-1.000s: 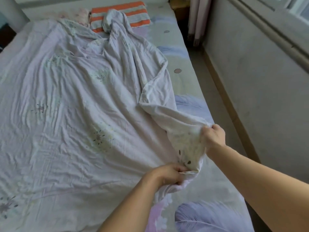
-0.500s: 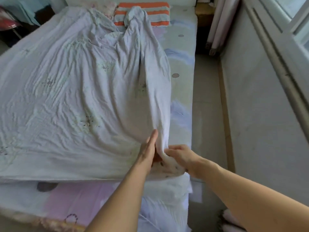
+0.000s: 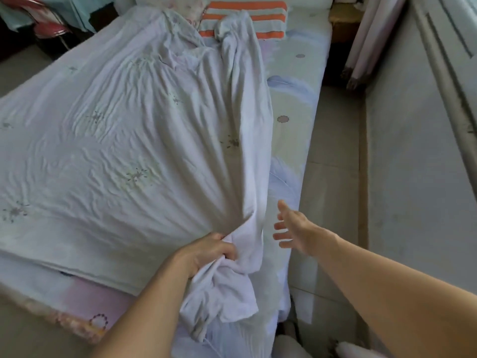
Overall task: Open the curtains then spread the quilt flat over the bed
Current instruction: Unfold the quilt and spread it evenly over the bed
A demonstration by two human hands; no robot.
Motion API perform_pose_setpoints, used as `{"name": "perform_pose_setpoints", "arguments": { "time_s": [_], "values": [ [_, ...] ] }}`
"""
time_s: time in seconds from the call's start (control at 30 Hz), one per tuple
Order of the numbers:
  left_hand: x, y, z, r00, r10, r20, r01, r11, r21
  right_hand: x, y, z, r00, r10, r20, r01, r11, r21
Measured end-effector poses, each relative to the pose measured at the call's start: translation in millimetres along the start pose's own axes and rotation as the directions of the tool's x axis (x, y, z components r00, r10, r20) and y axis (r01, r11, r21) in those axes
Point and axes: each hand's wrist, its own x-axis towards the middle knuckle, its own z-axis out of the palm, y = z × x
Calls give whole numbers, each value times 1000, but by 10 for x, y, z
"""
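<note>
A pale lilac quilt (image 3: 134, 140) with faint flower prints lies wrinkled over most of the bed (image 3: 296, 104), whose feather-print sheet shows along the right side. The quilt's right edge is folded in on itself. My left hand (image 3: 209, 251) grips a bunched corner of the quilt at the foot of the bed, and the corner hangs over the edge. My right hand (image 3: 294, 228) hovers just right of the quilt edge with fingers spread, holding nothing. The curtain (image 3: 366, 40) hangs gathered at the far right by the window.
An orange and grey striped pillow (image 3: 247, 16) lies at the head of the bed, partly under the quilt. A narrow tiled aisle (image 3: 333, 164) runs between the bed and the wall (image 3: 413, 177) under the window. Clutter stands at the far left.
My right hand has let go of the quilt corner and opened to the right. My left hand has closed on the bunched corner and pulled it over the foot of the bed.
</note>
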Motion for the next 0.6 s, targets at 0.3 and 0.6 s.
{"name": "perform_pose_setpoints", "arguments": {
  "time_s": [0.3, 0.6],
  "values": [
    [398, -88, -71, 981, -134, 140, 128, 990, 51, 796, -694, 474, 990, -63, -126, 65, 998, 12],
    [1047, 3, -294, 974, -196, -114, 204, 977, 63, 1142, -1480, 257, 981, 2, 192, 89, 881, -465]
  ]
}}
